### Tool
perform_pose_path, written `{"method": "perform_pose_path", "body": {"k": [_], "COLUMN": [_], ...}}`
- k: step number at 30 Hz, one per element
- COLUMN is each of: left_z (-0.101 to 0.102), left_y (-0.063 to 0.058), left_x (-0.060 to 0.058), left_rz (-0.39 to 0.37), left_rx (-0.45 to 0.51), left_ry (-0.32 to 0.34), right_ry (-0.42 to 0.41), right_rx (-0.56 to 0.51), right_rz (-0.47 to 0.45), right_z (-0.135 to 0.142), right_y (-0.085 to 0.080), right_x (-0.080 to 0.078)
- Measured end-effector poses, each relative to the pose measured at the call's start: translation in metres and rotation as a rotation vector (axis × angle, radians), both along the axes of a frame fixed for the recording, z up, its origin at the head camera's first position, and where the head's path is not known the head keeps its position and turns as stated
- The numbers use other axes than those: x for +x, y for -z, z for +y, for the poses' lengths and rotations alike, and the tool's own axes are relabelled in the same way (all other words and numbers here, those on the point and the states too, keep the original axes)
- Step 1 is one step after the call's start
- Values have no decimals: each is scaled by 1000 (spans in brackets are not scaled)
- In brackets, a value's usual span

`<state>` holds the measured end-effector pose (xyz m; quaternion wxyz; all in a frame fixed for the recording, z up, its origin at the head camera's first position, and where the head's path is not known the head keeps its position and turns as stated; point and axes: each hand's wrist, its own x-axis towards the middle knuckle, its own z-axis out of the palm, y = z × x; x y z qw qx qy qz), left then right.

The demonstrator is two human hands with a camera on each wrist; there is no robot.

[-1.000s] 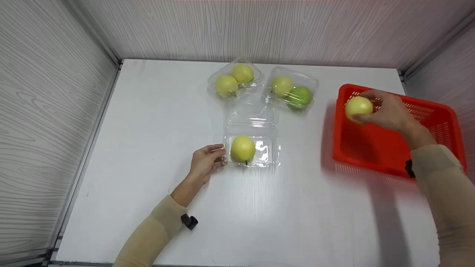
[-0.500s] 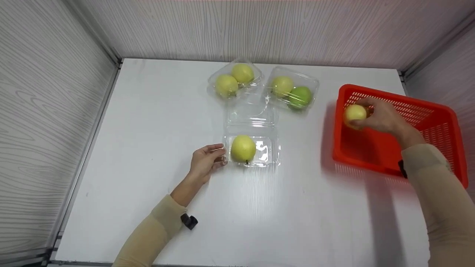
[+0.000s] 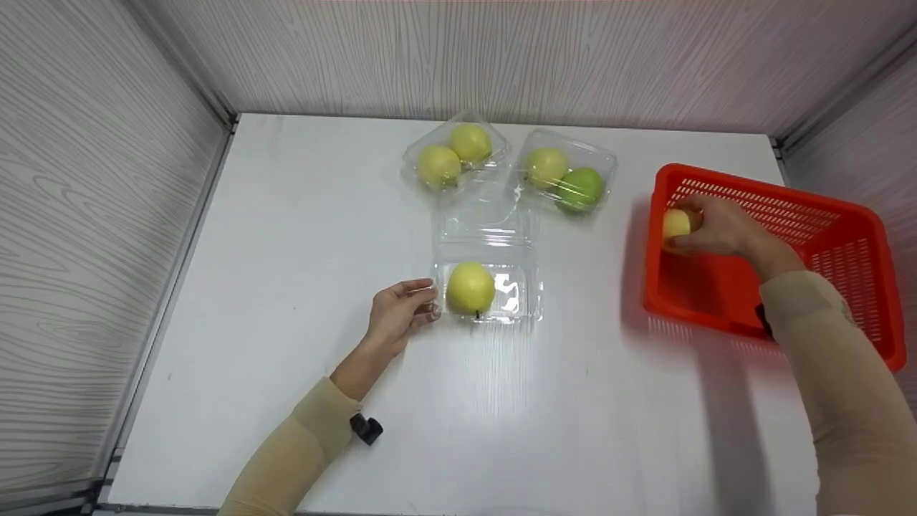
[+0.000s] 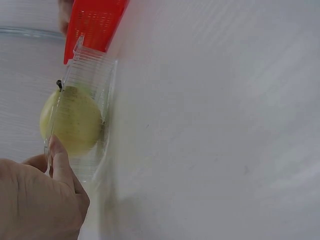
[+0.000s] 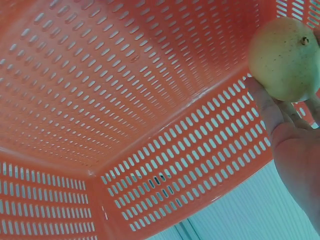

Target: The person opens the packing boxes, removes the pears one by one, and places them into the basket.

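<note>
My left hand (image 3: 394, 312) is at the left edge of an open clear plastic clamshell box (image 3: 510, 294), pinching its rim between thumb and fingers in the left wrist view. In its near half sits a yellow-green pear (image 3: 470, 288), stem toward me; the lid half lies folded back. My right hand (image 3: 720, 226) reaches into the red plastic basket (image 3: 706, 294) and grips a pale yellow pear (image 5: 285, 59) near the basket's left wall. That wall partly hides this pear in the head view. Thumb and fingers lie round it in the right wrist view.
Two clear boxes stand at the back, the left one (image 3: 435, 188) with two yellow pears, the right one (image 3: 605, 161) with a yellow pear and a green fruit (image 3: 579, 190). They border the open lid. Wood-grain panels (image 3: 501, 57) enclose the white table (image 3: 286, 215).
My right hand has moved left and down into the basket with the pear, from above the rim to beside the left wall. The left hand has stayed at the clamshell box.
</note>
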<state>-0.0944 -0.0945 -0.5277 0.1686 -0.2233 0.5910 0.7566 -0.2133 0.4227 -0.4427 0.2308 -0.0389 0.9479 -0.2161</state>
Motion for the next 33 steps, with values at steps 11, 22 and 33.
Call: {"method": "perform_pose_path", "body": {"k": [11, 22, 33], "left_z": [0, 1, -1], "left_y": [1, 0, 1], "left_x": [0, -1, 1], "left_rz": [-9, -14, 28], "left_rx": [13, 20, 55], "left_ry": [-14, -26, -3], "right_ry": [-13, 29, -3], "right_rx": [5, 4, -36], "right_rz": [-58, -11, 158], "right_z": [-3, 4, -11], "right_y": [4, -7, -27], "right_x": [-2, -1, 6]}}
